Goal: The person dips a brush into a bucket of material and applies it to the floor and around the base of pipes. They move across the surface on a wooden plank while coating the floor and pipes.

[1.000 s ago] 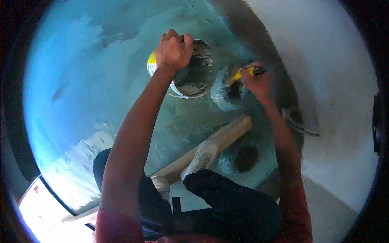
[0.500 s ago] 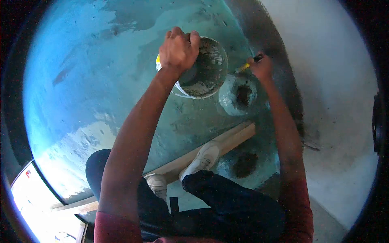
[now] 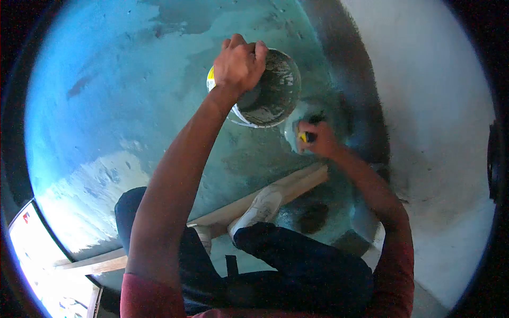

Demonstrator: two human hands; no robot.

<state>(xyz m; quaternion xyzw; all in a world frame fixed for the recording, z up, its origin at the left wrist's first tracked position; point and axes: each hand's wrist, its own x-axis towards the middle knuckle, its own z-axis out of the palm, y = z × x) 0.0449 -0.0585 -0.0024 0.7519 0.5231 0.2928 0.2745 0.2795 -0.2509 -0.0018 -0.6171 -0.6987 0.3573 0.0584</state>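
My left hand [image 3: 239,63] is closed on the rim of a white bucket [image 3: 289,79] with a yellow label. The bucket is tilted slightly, and grey, wet-looking slurry coats its inside. My right hand [image 3: 317,139] is closed around the yellow-and-black handle of what looks like a paintbrush [image 3: 306,137]; its working end is hidden. This hand is low over a raised, rounded collar [image 3: 291,130] around a dark hole, just right of and below the bucket. Part of the collar is covered by the hand.
A wooden plank [image 3: 302,183] lies under my shoes [image 3: 263,204]. Beyond it is a second dark hole [image 3: 313,216] with a raised edge. The blue-green coated floor [image 3: 159,106] meets a dark band [image 3: 360,79] and a pale wall [image 3: 424,106] at the right.
My right hand has moved down and toward me with the paintbrush, from above the collar to its near side. The left hand still grips the bucket, almost unmoved.
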